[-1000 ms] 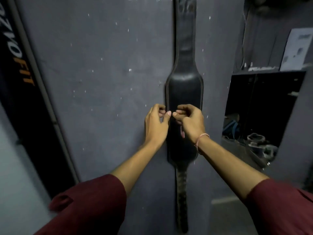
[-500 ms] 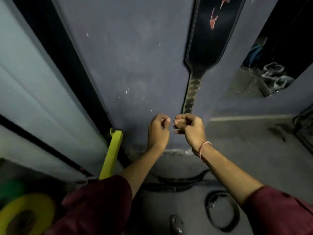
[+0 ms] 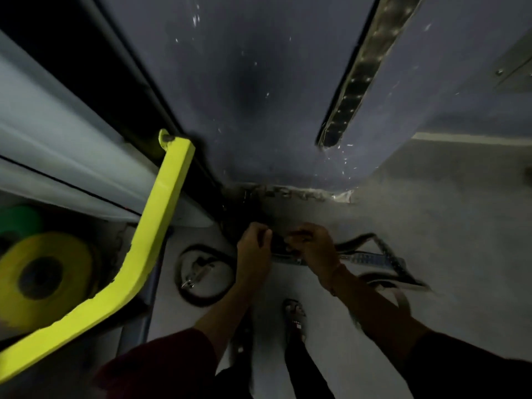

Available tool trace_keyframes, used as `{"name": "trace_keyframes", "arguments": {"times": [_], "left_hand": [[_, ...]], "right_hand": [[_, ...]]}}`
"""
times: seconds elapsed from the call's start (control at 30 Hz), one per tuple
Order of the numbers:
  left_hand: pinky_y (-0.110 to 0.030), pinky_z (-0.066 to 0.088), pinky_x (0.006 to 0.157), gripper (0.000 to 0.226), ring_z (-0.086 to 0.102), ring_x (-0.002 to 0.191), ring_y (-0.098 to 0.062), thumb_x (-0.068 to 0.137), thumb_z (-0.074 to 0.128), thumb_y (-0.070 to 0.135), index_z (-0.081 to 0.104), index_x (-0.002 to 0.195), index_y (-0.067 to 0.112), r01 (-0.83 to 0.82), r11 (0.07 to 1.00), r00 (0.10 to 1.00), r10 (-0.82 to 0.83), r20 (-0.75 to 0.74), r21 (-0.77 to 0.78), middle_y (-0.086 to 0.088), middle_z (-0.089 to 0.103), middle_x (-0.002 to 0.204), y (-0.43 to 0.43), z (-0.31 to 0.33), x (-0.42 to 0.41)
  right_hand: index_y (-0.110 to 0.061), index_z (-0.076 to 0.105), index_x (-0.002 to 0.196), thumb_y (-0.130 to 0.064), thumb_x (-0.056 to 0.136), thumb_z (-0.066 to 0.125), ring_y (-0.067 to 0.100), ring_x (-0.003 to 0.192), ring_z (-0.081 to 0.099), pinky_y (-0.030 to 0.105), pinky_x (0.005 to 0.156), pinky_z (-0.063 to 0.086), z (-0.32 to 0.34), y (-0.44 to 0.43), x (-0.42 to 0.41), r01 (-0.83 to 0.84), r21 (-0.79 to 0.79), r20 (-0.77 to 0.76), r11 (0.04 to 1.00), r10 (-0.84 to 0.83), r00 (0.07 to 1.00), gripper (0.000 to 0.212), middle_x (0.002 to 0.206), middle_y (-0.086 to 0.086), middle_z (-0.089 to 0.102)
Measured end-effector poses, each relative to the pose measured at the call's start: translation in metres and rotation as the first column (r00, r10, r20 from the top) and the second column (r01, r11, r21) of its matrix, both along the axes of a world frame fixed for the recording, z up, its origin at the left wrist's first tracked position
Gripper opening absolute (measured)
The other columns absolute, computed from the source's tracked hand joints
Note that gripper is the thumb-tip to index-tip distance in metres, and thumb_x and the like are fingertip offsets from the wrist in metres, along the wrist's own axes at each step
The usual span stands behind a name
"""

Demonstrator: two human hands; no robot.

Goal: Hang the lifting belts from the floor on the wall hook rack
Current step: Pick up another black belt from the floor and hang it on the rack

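Grey floor (image 3: 431, 226) | belt (image 3: 371, 258) lies left-right | left hand (image 3: 254, 251), right hand (image 3: 315, 249) at its end

dim grey wall (image 3: 253, 82), pale concrete floor (image 3: 431, 226), bent yellow bar (image 3: 161, 226)

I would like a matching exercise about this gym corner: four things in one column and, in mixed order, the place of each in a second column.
Things
1 coiled belt
2 hanging strap
3 bent yellow bar
4 yellow weight plate

Places
A far left, behind the bar
B on the floor, beside the left hand
C against the wall, upper right
D slanting down to the lower left corner

Pairs: 1-B, 2-C, 3-D, 4-A
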State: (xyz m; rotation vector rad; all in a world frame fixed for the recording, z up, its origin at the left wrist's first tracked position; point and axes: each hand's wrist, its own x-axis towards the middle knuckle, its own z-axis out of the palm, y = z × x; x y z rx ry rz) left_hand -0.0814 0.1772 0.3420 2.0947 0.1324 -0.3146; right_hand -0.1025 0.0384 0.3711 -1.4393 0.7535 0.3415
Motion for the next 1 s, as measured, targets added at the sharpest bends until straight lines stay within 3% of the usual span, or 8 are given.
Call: {"name": "trace_keyframes", "arguments": {"times": [0.13, 0.23, 0.3, 0.43, 0.57, 0.77, 0.9, 1.0], "left_hand": [[-0.009, 0.036, 0.059, 0.013, 0.048, 0.067, -0.001, 0.101, 0.05, 0.007, 0.057, 0.091, 0.001, -0.06, 0.998, 0.996, 0.061, -0.065, 0.029, -0.002, 0.056, 0.078, 0.005, -0.089, 0.026], [-0.018, 0.033, 0.058, 0.014, 0.048, 0.066, -0.006, 0.103, 0.047, 0.01, 0.054, 0.092, 0.007, -0.07, 0.997, 0.986, 0.076, -0.147, 0.044, 0.003, 0.053, 0.076, 0.008, -0.174, 0.052], [-0.022, 0.033, 0.066, 0.015, 0.053, 0.075, -0.015, 0.103, 0.048, 0.013, 0.059, 0.102, 0.002, -0.058, 0.995, 0.984, 0.071, -0.164, 0.083, -0.002, 0.059, 0.083, 0.009, -0.239, 0.067], [-0.02, 0.036, 0.078, 0.027, 0.057, 0.099, -0.019, 0.104, 0.047, 0.018, 0.059, 0.121, 0.0, 0.006, 0.995, 0.964, 0.019, -0.264, 0.095, -0.009, 0.063, 0.106, 0.014, -0.362, 0.082], [-0.023, 0.04, 0.093, 0.031, 0.059, 0.117, -0.026, 0.103, 0.048, 0.017, 0.056, 0.129, 0.001, 0.043, 0.997, 0.951, -0.023, -0.307, 0.059, -0.014, 0.063, 0.124, 0.016, -0.459, 0.084], [-0.02, 0.039, 0.092, 0.034, 0.056, 0.123, -0.022, 0.104, 0.047, 0.017, 0.053, 0.134, 0.003, 0.087, 0.994, 0.947, -0.064, -0.315, 0.059, -0.012, 0.06, 0.131, 0.017, -0.518, 0.096], [-0.01, 0.038, 0.081, 0.036, 0.053, 0.118, -0.011, 0.104, 0.047, 0.022, 0.051, 0.136, 0.006, 0.111, 0.993, 0.928, -0.085, -0.363, 0.052, -0.007, 0.058, 0.133, 0.016, -0.537, 0.102], [-0.016, 0.04, 0.085, 0.037, 0.055, 0.122, -0.015, 0.104, 0.047, 0.025, 0.051, 0.135, 0.006, 0.097, 0.994, 0.917, -0.074, -0.391, 0.04, -0.008, 0.059, 0.132, 0.016, -0.546, 0.102]], "right_hand": [[0.005, 0.066, 0.091, 0.017, 0.087, 0.06, 0.011, 0.052, 0.064, 0.017, 0.049, 0.054, -0.099, 0.006, 0.032, -0.007, 0.029, -0.121, 1.0, 0.011, 0.993, 0.014, 0.066, 0.006, 0.065], [0.019, 0.062, 0.109, 0.015, 0.089, 0.056, 0.003, 0.044, 0.06, 0.014, 0.045, 0.05, -0.187, 0.008, 0.058, -0.075, -0.001, -0.194, 0.997, 0.074, 0.978, 0.021, 0.065, 0.006, 0.064], [0.02, 0.059, 0.115, 0.012, 0.093, 0.054, 0.002, 0.046, 0.061, 0.012, 0.044, 0.048, -0.253, 0.006, 0.073, -0.133, -0.075, -0.217, 0.988, 0.114, 0.969, 0.024, 0.064, 0.005, 0.063], [0.009, 0.07, 0.105, 0.001, 0.091, 0.064, 0.034, 0.092, 0.066, 0.035, 0.078, 0.053, -0.389, 0.002, 0.099, -0.205, -0.247, -0.23, 0.947, 0.148, 0.962, 0.018, 0.096, 0.023, 0.07], [0.009, 0.066, 0.112, -0.004, 0.093, 0.062, 0.042, 0.111, 0.061, 0.05, 0.096, 0.049, -0.498, 0.003, 0.111, -0.336, -0.353, -0.276, 0.873, 0.246, 0.929, 0.024, 0.116, 0.029, 0.066], [-0.003, 0.063, 0.121, -0.011, 0.089, 0.067, 0.039, 0.116, 0.06, 0.051, 0.097, 0.051, -0.593, 0.014, 0.115, -0.574, -0.394, -0.382, 0.718, 0.44, 0.813, 0.033, 0.122, 0.02, 0.065], [-0.009, 0.057, 0.127, -0.016, 0.091, 0.064, 0.04, 0.111, 0.061, 0.052, 0.091, 0.053, -0.62, 0.019, 0.116, -0.613, -0.583, -0.385, 0.533, 0.482, 0.787, 0.037, 0.121, 0.02, 0.063], [-0.009, 0.046, 0.133, -0.018, 0.094, 0.06, 0.04, 0.107, 0.064, 0.051, 0.089, 0.054, -0.625, 0.021, 0.118, -0.666, -0.589, -0.445, 0.458, 0.505, 0.74, 0.042, 0.118, 0.019, 0.065]]}}
